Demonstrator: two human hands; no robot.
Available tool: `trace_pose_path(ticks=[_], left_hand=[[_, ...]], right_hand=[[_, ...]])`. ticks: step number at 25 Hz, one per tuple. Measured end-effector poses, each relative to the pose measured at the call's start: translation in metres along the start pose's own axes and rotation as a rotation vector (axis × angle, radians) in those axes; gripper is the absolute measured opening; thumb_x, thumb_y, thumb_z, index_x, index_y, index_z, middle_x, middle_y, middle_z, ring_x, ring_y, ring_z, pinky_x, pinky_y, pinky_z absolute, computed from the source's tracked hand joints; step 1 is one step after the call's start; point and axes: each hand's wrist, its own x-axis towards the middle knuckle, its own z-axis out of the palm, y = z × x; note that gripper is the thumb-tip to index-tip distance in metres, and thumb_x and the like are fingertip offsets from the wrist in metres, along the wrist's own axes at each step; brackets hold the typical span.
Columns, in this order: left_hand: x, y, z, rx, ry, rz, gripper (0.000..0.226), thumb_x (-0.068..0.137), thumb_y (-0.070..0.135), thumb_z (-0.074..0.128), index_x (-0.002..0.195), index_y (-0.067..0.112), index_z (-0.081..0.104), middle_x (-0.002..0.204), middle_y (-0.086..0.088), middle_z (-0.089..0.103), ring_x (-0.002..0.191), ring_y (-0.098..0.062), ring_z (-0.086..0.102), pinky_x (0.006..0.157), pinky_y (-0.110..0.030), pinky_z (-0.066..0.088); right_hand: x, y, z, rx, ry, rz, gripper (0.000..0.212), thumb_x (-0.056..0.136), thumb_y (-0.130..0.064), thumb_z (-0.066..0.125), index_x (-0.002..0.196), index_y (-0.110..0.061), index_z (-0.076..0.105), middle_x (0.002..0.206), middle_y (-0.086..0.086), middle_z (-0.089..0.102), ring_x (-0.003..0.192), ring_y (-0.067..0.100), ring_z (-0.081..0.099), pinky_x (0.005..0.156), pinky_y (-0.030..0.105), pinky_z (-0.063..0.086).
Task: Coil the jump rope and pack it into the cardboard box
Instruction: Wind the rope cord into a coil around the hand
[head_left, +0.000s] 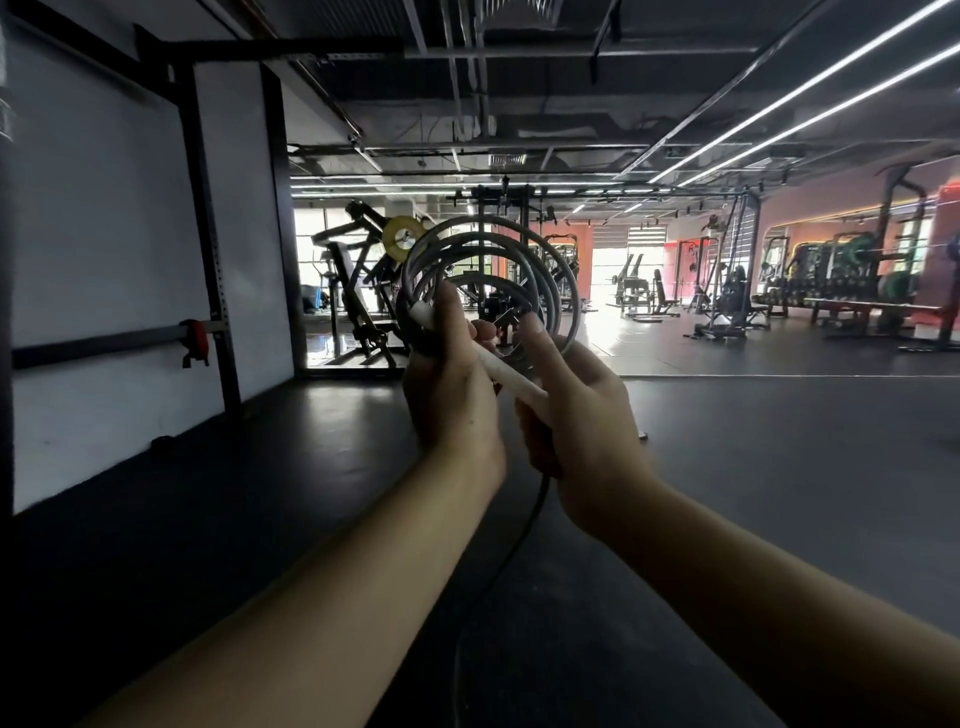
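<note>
At frame centre, your left hand (451, 384) clamps the jump rope (493, 270) coils and your right hand (582, 421) grips its white handle (506, 371). Keep loops equal; draw in the hanging tail evenly.

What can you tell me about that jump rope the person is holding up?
The jump rope is a grey cord, rubbery-looking, wound into several round loops held upright at chest height. A pale handle slants across the bottom of the coil. The left hand pinches the loops and the handle's upper end; the right hand grips its lower end. A dark loose tail hangs down toward the floor.
</note>
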Motion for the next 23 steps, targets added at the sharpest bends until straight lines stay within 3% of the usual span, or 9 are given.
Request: trace_pose_path(ticks=[3, 5, 8, 11, 13, 15, 18, 21, 23], left_hand=[[0.011, 0.0, -0.015, 0.175, -0.163, 0.036, 0.04, 0.082, 0.065, 0.063, 0.06, 0.032, 0.07, 0.067, 0.013, 0.071, 0.086, -0.018, 0.072, 0.092, -0.047, 0.057], [0.016, 0.001, -0.025, 0.205, -0.281, -0.012, 0.034, 0.086, 0.055, 0.068, 0.066, 0.027, 0.069, 0.077, 0.007, 0.074, 0.087, -0.016, 0.072, 0.087, -0.042, 0.055], [0.032, 0.009, -0.044, 0.233, -0.467, -0.129, 0.019, 0.084, 0.034, 0.072, 0.09, 0.016, 0.073, 0.093, -0.004, 0.076, 0.092, -0.019, 0.07, 0.077, -0.034, 0.053], [0.054, 0.037, -0.063, 0.324, -0.617, -0.059, 0.037, 0.078, 0.021, 0.077, 0.114, 0.013, 0.067, 0.109, -0.006, 0.073, 0.097, -0.021, 0.07, 0.08, -0.035, 0.057], [0.061, 0.062, -0.063, 0.642, -0.754, 0.096, 0.064, 0.074, 0.029, 0.085, 0.132, 0.023, 0.058, 0.122, 0.0, 0.072, 0.111, -0.019, 0.068, 0.092, -0.038, 0.055], [0.054, 0.079, -0.045, 1.057, -0.917, 0.277, 0.087, 0.064, 0.041, 0.09, 0.14, 0.037, 0.048, 0.13, 0.008, 0.067, 0.123, -0.014, 0.061, 0.1, -0.034, 0.047], [0.035, 0.08, -0.014, 1.417, -1.023, 0.452, 0.108, 0.054, 0.048, 0.093, 0.146, 0.039, 0.037, 0.137, 0.02, 0.057, 0.123, -0.003, 0.055, 0.103, -0.028, 0.043], [0.03, 0.067, -0.01, 1.304, -1.007, 0.387, 0.098, 0.056, 0.034, 0.097, 0.14, 0.031, 0.047, 0.124, 0.023, 0.063, 0.11, 0.011, 0.059, 0.094, -0.014, 0.045], [0.03, 0.06, -0.017, 1.202, -0.995, 0.297, 0.078, 0.062, 0.019, 0.095, 0.128, 0.028, 0.055, 0.11, 0.023, 0.066, 0.093, 0.023, 0.058, 0.08, -0.001, 0.043]], right_hand=[[0.011, -0.003, -0.004, -0.09, 0.022, 0.015, 0.024, 0.094, -0.039, 0.068, 0.081, -0.019, 0.069, 0.051, 0.004, 0.049, 0.037, 0.014, 0.034, 0.038, 0.022, 0.025], [0.018, -0.001, -0.013, -0.197, 0.032, -0.012, 0.021, 0.095, -0.03, 0.068, 0.079, -0.016, 0.071, 0.05, 0.004, 0.05, 0.038, 0.014, 0.036, 0.038, 0.022, 0.026], [0.034, -0.008, -0.027, -0.436, 0.01, -0.076, 0.017, 0.091, -0.021, 0.068, 0.078, -0.011, 0.072, 0.047, 0.002, 0.053, 0.041, 0.016, 0.043, 0.039, 0.021, 0.03], [0.047, -0.032, -0.042, -0.878, -0.164, -0.221, 0.014, 0.086, -0.023, 0.073, 0.086, -0.01, 0.076, 0.059, 0.007, 0.069, 0.047, 0.013, 0.055, 0.047, 0.024, 0.045], [0.054, -0.048, -0.041, -1.226, -0.302, -0.316, 0.019, 0.085, -0.029, 0.074, 0.094, -0.013, 0.077, 0.077, 0.005, 0.075, 0.054, 0.006, 0.058, 0.056, 0.023, 0.051], [0.058, -0.06, -0.032, -1.418, -0.423, -0.371, 0.023, 0.084, -0.032, 0.074, 0.1, -0.014, 0.076, 0.087, 0.001, 0.075, 0.062, -0.002, 0.056, 0.061, 0.02, 0.049], [0.061, -0.071, -0.015, -1.497, -0.49, -0.411, 0.024, 0.083, -0.034, 0.075, 0.102, -0.018, 0.074, 0.078, -0.012, 0.064, 0.063, -0.007, 0.052, 0.055, 0.011, 0.038], [0.058, -0.075, -0.013, -1.456, -0.499, -0.399, 0.025, 0.079, -0.032, 0.078, 0.102, -0.025, 0.072, 0.074, -0.019, 0.06, 0.058, -0.009, 0.055, 0.051, 0.006, 0.041], [0.054, -0.074, -0.019, -1.32, -0.541, -0.308, 0.032, 0.079, -0.027, 0.081, 0.106, -0.022, 0.065, 0.071, -0.012, 0.066, 0.049, -0.005, 0.059, 0.046, 0.007, 0.042]])
